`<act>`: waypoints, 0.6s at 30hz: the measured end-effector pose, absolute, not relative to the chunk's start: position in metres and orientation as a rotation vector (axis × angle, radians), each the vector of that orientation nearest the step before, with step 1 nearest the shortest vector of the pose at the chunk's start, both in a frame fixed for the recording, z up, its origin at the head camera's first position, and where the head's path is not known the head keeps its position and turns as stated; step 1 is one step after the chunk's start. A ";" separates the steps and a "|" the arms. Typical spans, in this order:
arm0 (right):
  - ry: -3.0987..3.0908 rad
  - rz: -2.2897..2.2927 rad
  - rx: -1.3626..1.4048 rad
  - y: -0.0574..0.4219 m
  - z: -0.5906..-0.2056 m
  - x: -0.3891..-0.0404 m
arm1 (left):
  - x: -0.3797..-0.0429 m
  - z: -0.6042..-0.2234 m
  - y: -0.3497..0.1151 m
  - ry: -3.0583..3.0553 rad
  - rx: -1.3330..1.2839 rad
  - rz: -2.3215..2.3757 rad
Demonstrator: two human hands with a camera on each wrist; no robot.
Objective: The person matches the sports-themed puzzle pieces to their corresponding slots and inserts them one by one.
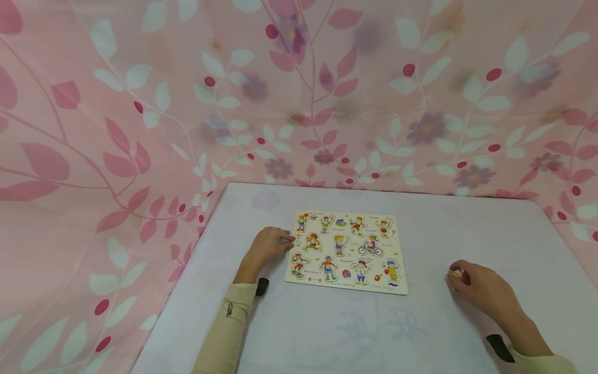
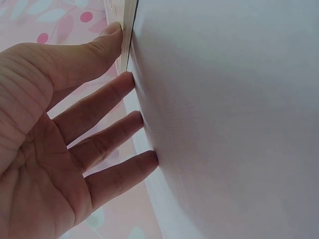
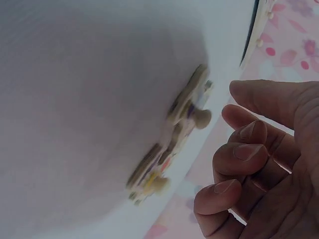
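A wooden peg puzzle board (image 1: 344, 252), printed with sports figures, lies on the white-covered table. My left hand (image 1: 270, 246) is at its left edge. In the left wrist view the thumb touches the board's side edge (image 2: 128, 32), and three fairly straight fingers rest their tips by the table surface. Right of the board, my right hand (image 1: 483, 288) hovers low with loosely bent fingers. The right wrist view shows two knobbed puzzle pieces, an upper piece (image 3: 192, 107) and a lower piece (image 3: 149, 177), slightly blurred, apart from the fingertips.
Several figure pieces fill the board. A white cloth (image 1: 355, 332) covers the table under both hands. Pink floral fabric (image 1: 327, 93) hangs behind the table and along its left side. Dark bands (image 1: 500, 348) sit at the wrists.
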State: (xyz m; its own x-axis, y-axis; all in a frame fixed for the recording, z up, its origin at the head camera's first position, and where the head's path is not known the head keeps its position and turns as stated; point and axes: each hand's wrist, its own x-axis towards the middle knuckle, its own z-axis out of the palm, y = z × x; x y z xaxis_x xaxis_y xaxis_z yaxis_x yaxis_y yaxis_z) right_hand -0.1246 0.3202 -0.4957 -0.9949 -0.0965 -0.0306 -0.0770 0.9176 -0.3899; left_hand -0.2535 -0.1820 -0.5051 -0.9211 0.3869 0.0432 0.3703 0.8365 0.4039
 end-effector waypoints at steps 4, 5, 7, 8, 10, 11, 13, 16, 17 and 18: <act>3.012 -0.610 -0.103 0.329 -0.498 -0.121 | -0.254 -0.505 -0.181 2.977 0.602 0.634; 3.009 -0.603 -0.091 0.332 -0.499 -0.121 | -0.254 -0.505 -0.181 2.977 0.600 0.632; 2.997 -0.595 -0.072 0.335 -0.500 -0.120 | -0.254 -0.506 -0.181 2.978 0.596 0.634; 2.994 -0.595 -0.065 0.337 -0.501 -0.119 | -0.254 -0.506 -0.181 2.975 0.590 0.638; 2.990 -0.585 -0.054 0.339 -0.502 -0.119 | -0.254 -0.506 -0.181 2.970 0.578 0.643; 2.987 -0.580 -0.048 0.340 -0.503 -0.119 | -0.254 -0.506 -0.181 2.969 0.575 0.644; 2.986 -0.575 -0.043 0.340 -0.504 -0.119 | -0.254 -0.506 -0.181 2.967 0.572 0.647; 2.993 -0.574 -0.045 0.341 -0.504 -0.118 | -0.254 -0.505 -0.182 2.970 0.584 0.649; 2.995 -0.573 -0.046 0.341 -0.504 -0.118 | -0.253 -0.505 -0.182 2.970 0.590 0.652; 2.998 -0.572 -0.050 0.341 -0.504 -0.118 | -0.253 -0.505 -0.182 2.970 0.595 0.655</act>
